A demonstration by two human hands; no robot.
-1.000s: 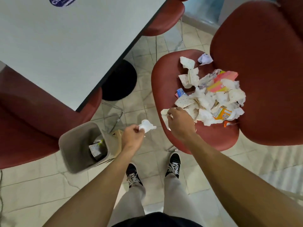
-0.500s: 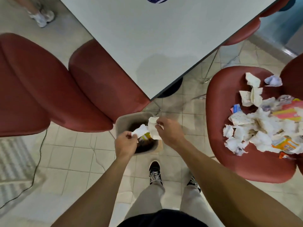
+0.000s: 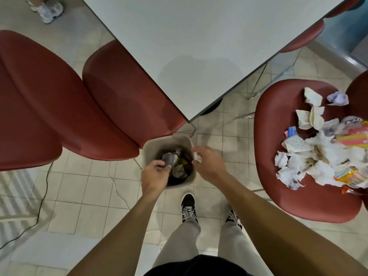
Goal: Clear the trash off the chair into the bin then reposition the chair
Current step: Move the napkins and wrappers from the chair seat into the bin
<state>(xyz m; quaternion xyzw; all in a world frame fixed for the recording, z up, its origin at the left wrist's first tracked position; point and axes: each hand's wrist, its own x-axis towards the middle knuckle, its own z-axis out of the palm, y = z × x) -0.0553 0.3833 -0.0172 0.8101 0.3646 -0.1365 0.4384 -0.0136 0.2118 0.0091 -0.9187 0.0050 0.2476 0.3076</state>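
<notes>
Both my hands over the bin (image 3: 151, 144): left hand (image 3: 154, 177) loosely curled, right hand (image 3: 207, 166) fingers released, both empty. Trash (image 3: 316, 154) piled on chair (image 3: 278, 196) seat; light, soft, crumpled; pinch clumps.

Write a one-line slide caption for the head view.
Both hands, left hand and right hand, over the bin; trash waits on the chair.

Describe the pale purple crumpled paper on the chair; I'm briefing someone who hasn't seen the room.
Find the dark red moulded chair seat right of the white table, heaped with torn white paper scraps. At the seat's far edge, near the backrest, sits the pale purple crumpled paper ball. It lies apart from the heap, and it alone is lilac.
</notes>
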